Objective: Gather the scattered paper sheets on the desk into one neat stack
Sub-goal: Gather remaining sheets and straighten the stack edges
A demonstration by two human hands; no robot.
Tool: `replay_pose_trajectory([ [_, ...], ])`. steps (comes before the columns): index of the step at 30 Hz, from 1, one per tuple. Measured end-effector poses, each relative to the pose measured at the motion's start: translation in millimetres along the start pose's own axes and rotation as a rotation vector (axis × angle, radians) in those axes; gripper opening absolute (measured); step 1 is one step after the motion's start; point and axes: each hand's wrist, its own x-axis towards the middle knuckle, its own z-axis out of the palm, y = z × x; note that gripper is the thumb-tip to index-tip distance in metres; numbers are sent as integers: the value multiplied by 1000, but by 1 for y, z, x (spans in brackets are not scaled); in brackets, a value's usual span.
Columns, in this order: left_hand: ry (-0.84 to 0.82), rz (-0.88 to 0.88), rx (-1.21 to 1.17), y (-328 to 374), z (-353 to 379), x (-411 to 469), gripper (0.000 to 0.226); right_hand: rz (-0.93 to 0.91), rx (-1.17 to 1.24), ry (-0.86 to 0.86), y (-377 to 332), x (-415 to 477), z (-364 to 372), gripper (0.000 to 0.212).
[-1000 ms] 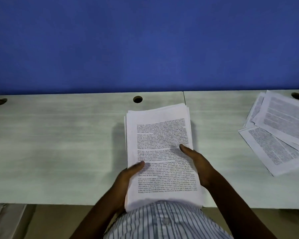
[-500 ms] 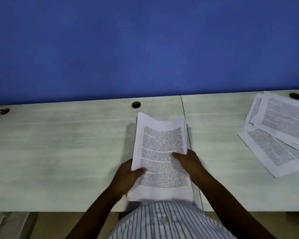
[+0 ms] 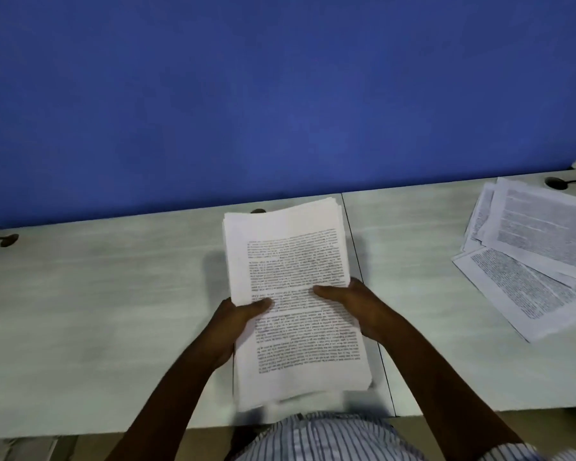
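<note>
Left hand (image 3: 233,324) and right hand (image 3: 353,307) clamp the thick white printed-paper stack (image 3: 293,261), thumbs on top, perhaps raised off the pale desk (image 3: 97,311); loose fanned printed sheets (image 3: 529,261) lie far right, nearer the right hand.

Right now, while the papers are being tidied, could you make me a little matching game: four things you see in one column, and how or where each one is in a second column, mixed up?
Things:
1. paper stack
2. loose sheets
3. wall
4. shirt

States:
A. blue, behind the desk
B. striped, at the bottom edge of the view
C. held by the left hand and the right hand
D. fanned out at the desk's right end

Pairs: 1-C, 2-D, 3-A, 4-B.
</note>
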Motion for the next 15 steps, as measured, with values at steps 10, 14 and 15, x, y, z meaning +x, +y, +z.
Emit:
replay_pose_trajectory([
  [10,-125,230,397,61,-14,-2,43,-264,337,137,-44,0,6,45],
  [14,-21,286,448,86,-19,-4,36,-321,276,227,-52,0,29,50],
  [15,27,306,474,89,-21,-7,35,-327,265,243,-52,-1,35,53],
])
